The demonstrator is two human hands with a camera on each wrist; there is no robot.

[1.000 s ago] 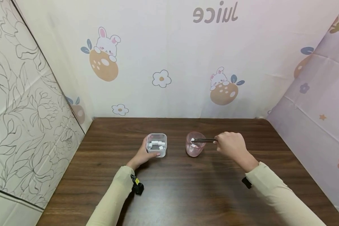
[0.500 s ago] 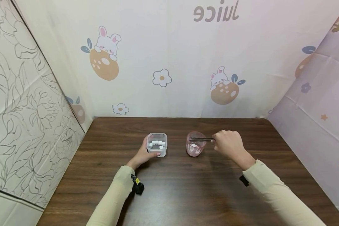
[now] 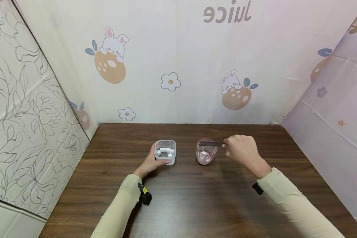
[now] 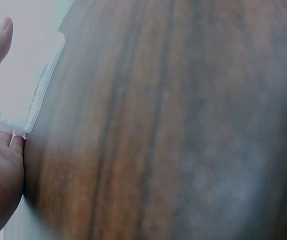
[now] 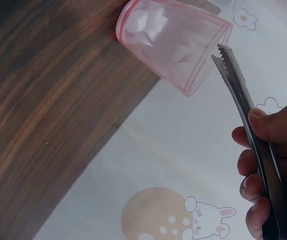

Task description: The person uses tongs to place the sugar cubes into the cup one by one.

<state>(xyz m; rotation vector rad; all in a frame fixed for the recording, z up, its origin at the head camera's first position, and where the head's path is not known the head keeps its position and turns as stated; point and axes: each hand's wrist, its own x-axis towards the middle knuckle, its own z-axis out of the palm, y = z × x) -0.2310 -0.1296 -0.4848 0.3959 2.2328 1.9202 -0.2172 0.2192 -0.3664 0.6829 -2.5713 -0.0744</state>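
My left hand (image 3: pixel 148 163) grips a clear square plastic container (image 3: pixel 172 160) by its left side, thumb along the front. Several white cubes (image 3: pixel 163 150) lie in it. To its right stands a pink see-through cup (image 3: pixel 204 161) with white cubes (image 3: pixel 204 153) at the bottom. My right hand (image 3: pixel 242 147) holds dark metal tongs (image 3: pixel 213 143), whose tips are over the cup's mouth. In the right wrist view the toothed tips sit slightly apart by the cup's rim, with nothing between them. The left wrist view shows only part of the container, washed out.
Both vessels stand on a dark wood table (image 3: pixel 193 195), toward its back edge. A patterned cloth wall (image 3: pixel 193 99) rises behind, with more walls at the left and right. A small black camera (image 3: pixel 145 195) sits on the left wrist.
One second ago the tongs held a white cube inside the cup. That cube has dropped among the others, and the tongs have risen slightly. The left hand and container have not moved.
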